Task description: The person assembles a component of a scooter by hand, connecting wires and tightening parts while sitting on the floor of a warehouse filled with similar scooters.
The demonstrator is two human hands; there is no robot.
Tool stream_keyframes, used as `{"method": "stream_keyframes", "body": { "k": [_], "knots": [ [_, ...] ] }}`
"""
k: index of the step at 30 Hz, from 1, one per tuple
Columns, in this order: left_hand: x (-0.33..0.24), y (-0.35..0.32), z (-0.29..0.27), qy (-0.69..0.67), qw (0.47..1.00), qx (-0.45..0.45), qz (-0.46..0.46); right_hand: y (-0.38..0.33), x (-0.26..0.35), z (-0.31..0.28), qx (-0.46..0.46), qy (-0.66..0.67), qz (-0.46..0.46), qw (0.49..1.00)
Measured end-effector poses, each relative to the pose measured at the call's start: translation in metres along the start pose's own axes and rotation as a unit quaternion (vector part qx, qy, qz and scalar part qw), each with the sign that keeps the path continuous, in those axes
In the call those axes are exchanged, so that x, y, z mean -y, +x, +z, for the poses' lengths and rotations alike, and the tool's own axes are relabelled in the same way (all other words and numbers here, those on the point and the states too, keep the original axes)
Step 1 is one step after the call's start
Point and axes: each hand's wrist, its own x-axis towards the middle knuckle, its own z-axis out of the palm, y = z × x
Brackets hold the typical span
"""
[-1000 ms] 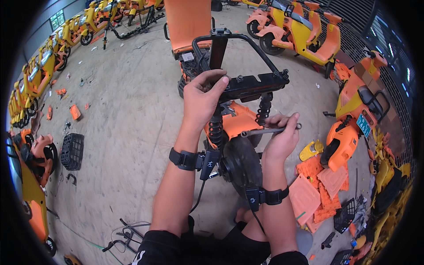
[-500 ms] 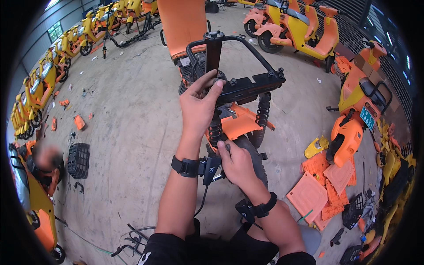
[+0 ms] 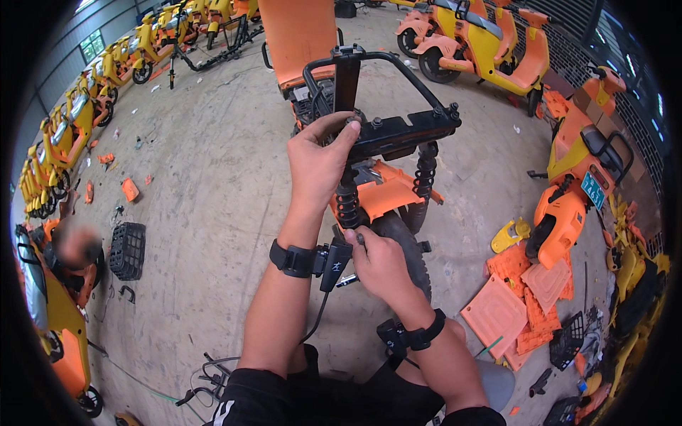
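Observation:
In front of me stands a partly stripped scooter with a black tubular rack frame above its rear wheel. My left hand is closed at the frame's near left corner, thumb and fingers pinching a dark bolt that they mostly cover. Lower down, beside the bottom of the left shock absorber, my right hand is closed around a metal hand tool. Its dark end shows by the thumb, and a silver part shows below the fist. The tool's kind is hidden.
Orange plastic panels and a tipped orange-yellow scooter lie at right. A black basket rests on the floor at left. Near a scooter at far left is another person. Rows of scooters stand behind.
My left fingertips have shifted slightly up and right at the frame corner, and the left forearm has tilted a little left. My right hand stays almost where it was, still closed.

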Motion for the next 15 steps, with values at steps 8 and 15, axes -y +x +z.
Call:
{"method": "stream_keyframes", "body": {
  "k": [8, 15],
  "knots": [
    [-0.007, -0.004, 0.009, 0.029, 0.998, -0.056, -0.005, -0.001, 0.001, 0.000, -0.007, 0.011, -0.021, 1.000],
    [0.001, -0.004, 0.016, 0.007, 0.997, -0.078, 0.019, -0.004, 0.001, -0.003, 0.004, 0.006, -0.016, 1.000]
  ]
}}
